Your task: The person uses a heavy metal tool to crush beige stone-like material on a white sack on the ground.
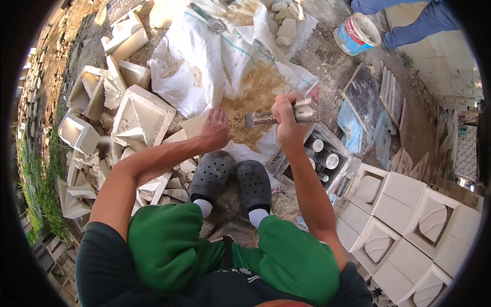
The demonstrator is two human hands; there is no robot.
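My left hand lies flat with fingers stretched out, at the edge of a pale slab piece and a patch of tan sand. Whether it presses on the slab or the sand is hard to tell. My right hand is closed around a dusty hammer-like tool, held over the sand. A narrow greyish end of the tool points left, and a thick pale end sticks out to the right of my fist. Under the sand spreads a crumpled white woven sack.
Broken white hollow blocks pile up on the left. Right of my shoes stands a box holding several cylinders. Patterned blocks stack at lower right. A paint bucket stands near another person's blue-clad legs. A trowel lies on the sack.
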